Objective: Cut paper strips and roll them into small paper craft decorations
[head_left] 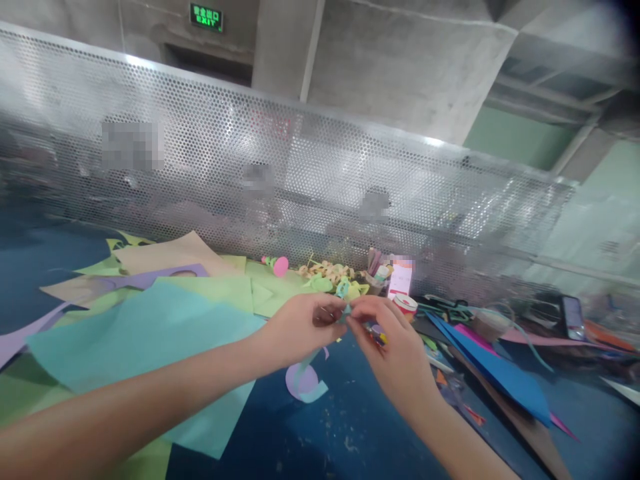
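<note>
My left hand (310,323) and my right hand (387,330) meet above the table, fingertips pinched together. Between them is a small light-blue paper piece (347,311), mostly covered by the fingers. Under my left hand, a round purple paper disc (301,382) lies on the dark blue table, with a pale blue paper strip (315,392) across its edge. Beside my left forearm spreads a large turquoise paper sheet (150,333).
A perforated metal screen (225,140) stands along the table's back. Near it are pale curled paper pieces (327,272), a lit phone (400,277) and a red-and-white can (405,305). Blue paper sheets (500,370) and scraps lie on the right, green sheets (230,287) on the left.
</note>
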The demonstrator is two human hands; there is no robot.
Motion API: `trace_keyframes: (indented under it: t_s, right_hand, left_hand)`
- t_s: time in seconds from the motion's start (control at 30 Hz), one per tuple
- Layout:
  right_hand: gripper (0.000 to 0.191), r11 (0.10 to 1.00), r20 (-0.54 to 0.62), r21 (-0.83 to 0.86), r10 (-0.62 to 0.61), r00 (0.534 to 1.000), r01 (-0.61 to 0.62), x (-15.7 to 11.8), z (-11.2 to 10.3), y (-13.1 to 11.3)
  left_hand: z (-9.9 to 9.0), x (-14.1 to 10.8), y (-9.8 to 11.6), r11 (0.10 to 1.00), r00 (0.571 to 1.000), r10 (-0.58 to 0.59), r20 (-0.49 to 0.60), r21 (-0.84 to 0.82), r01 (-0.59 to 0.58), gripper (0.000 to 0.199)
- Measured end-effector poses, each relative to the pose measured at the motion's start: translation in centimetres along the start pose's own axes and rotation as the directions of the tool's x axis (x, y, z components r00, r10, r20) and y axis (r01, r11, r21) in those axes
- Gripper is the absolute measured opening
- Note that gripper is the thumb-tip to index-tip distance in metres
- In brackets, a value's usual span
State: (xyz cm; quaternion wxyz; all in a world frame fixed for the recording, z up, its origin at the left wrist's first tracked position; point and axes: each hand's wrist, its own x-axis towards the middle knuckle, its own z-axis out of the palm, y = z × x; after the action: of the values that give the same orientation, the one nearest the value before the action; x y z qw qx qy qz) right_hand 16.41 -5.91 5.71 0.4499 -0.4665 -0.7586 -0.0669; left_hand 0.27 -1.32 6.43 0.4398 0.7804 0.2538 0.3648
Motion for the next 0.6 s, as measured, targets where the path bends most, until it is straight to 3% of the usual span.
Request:
trace_keyframes:
  t_s: [0.27, 0.43, 0.6]
  right_hand:
    - [0.013, 0.919, 0.069, 0.284, 0.265, 0.962, -0.273, 0.12, 0.48, -0.06]
    - [0.014, 0.85, 0.166, 0.427, 0.262, 0.951, -0.309, 0.2, 0.44, 0.03]
    - [0.013, 0.848, 0.192, 0.418, 0.269, 0.944, -0.326, 0.33, -0.13, -0.08]
  left_hand:
    - [-0.05, 0.21, -0.98, 0.995, 0.994, -0.091, -0.065, -0.051, 0.088, 0.027]
    - [-0.34, 0.33, -0.78, 0.993, 0.992, -0.102, -0.077, -0.069, 0.096, 0.023]
    - [-0.75, 0.38, -0.72, 0.993, 0.987, -0.114, -0.111, -0.001, 0.115, 0.018]
